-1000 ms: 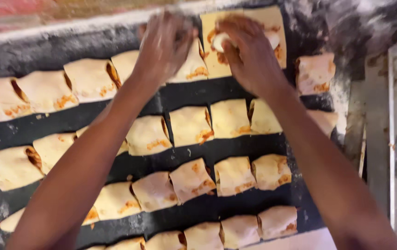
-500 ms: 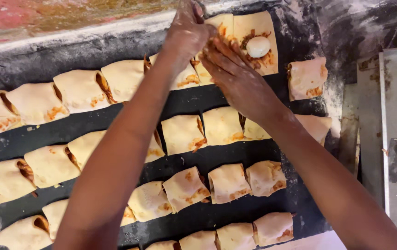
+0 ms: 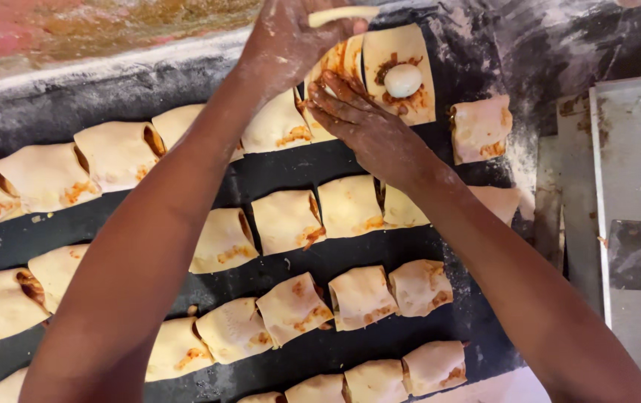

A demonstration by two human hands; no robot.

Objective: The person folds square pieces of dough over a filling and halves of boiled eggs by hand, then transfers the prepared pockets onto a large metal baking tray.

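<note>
Now left hand [image 3: 290, 37] folds dough sheet [image 3: 335, 60].

Rows of folded dough parcels [image 3: 287, 220] lie across the tabletop [image 3: 51, 97]. At the far edge, an open dough sheet [image 3: 402, 45] carries an egg [image 3: 403, 80]. A metal tray [image 3: 638, 186] sits to the right, beside the rows.

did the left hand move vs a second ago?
Yes. The left hand has lifted a dough flap up off the open dough sheet, toward the counter's far edge; earlier it lay flat on the dough.
</note>
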